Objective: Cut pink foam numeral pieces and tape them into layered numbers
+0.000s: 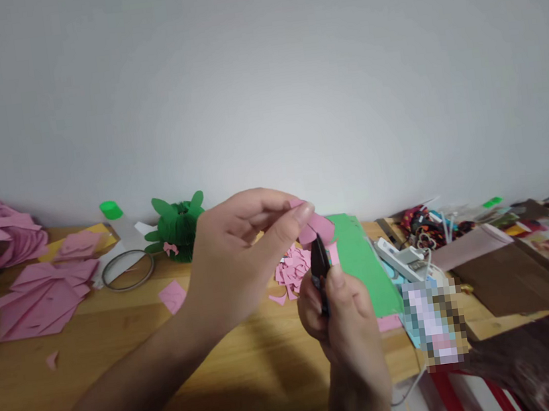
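Between thumb and fingers, my left hand (245,256) pinches a small piece of pink paper (321,229) above the table. My right hand (342,310) is wrapped round a pair of scissors (319,260) with dark blades pointing up. Their tip meets the lower edge of the pink paper, where a slit shows. Most of the scissors' handle is hidden by my fingers. Behind my hands lies a pile of pink paper scraps (293,270). A green sheet (362,268) is on the table just right of the pile.
Folded pink paper (45,297), a tape-like ring (128,270), a green-capped bottle (112,211) and a green paper figure (182,227) stand left on the wooden table (137,355). Right are a white power strip (406,259), brown cardboard (508,277) and clutter. A wall (260,87) rises behind.
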Demonstrator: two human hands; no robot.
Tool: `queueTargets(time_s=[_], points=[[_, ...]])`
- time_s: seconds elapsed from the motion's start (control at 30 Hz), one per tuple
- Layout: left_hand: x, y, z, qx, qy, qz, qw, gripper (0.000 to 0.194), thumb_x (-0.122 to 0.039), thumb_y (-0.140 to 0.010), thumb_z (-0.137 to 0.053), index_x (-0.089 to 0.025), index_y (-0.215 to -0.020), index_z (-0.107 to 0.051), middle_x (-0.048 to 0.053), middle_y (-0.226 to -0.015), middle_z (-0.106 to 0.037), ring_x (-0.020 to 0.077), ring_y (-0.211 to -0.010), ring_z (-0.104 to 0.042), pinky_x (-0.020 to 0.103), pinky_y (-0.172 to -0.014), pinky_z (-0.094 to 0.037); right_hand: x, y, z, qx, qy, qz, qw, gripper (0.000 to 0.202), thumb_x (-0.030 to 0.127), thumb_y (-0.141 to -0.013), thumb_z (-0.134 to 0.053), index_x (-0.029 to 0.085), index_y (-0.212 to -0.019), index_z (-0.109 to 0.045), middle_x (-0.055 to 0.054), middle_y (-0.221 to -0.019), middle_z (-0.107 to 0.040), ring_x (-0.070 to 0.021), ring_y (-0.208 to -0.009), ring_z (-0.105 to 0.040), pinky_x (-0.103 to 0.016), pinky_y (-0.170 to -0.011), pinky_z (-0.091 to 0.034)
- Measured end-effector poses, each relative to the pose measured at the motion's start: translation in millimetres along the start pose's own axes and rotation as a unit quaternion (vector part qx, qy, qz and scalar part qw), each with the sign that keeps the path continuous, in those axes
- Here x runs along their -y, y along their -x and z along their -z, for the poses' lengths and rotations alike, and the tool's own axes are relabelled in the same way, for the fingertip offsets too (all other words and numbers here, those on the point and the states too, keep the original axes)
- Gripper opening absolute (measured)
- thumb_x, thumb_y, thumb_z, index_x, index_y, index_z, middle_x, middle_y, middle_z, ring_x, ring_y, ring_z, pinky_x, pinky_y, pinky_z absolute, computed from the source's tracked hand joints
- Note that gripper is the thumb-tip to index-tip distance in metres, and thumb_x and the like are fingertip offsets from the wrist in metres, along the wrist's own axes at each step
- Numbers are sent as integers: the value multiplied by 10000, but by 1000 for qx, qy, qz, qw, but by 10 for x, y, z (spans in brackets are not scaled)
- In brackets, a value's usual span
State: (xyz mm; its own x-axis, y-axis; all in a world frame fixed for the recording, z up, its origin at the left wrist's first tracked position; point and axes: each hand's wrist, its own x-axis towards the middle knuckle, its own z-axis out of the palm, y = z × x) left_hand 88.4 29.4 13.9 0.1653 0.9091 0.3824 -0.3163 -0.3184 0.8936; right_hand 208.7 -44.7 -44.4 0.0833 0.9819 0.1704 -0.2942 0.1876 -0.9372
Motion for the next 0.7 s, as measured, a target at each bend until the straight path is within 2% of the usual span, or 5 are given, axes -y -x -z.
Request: queueTargets(time_s=[0.17,0.33,0.47,0.53,0.7], points=[[-63,-73,49,55,-35,-6,998,119,-156,-806,-697,-209,-700,-698,-60,-625,-736,68,-466,-606,162,-446,-487,-6,26,25,2,15,-4,1000,504,535,-1015,-397,200,-657,-512,86,-501,-282,-63,-408,-179,-195,-354,-166],[-92,-124,73,99,-38,-7,994,139,-163,-825,-685,-211,-695,-692,-60,-643,-746,65,-534,-644,125,-441,-463,10,21,10,4,13,-7,1000,510,553,-1000,-421,204,-635,-487,95,-485,-268,-56,-392,-162,-197,-348,-141],[-39,-92,55,103,35,63,992,98,-154,-813,-677,-195,-725,-691,-43,-677,-752,54,-441,-580,153,-409,-455,-5,20,16,-10,0,-14,1000,505,577,-985,-435,206,-648,-493,96,-481,-272,-57,-391,-168,-201,-351,-130],[2,-48,41,99,54,85,990,59,-167,-787,-703,-190,-733,-693,-29,-720,-762,59,-471,-590,154,-400,-439,-13,20,15,-19,-8,-16,1000,505,587,-979,-440,208,-647,-487,99,-476,-265,-57,-389,-159,-202,-351,-129],[40,59,24,89,-14,57,994,88,-200,-805,-696,-197,-722,-723,-49,-663,-719,45,-513,-556,135,-419,-410,-7,20,-5,-29,-15,-10,999,505,585,-971,-463,207,-637,-482,103,-477,-249,-53,-392,-150,-197,-356,-138]])
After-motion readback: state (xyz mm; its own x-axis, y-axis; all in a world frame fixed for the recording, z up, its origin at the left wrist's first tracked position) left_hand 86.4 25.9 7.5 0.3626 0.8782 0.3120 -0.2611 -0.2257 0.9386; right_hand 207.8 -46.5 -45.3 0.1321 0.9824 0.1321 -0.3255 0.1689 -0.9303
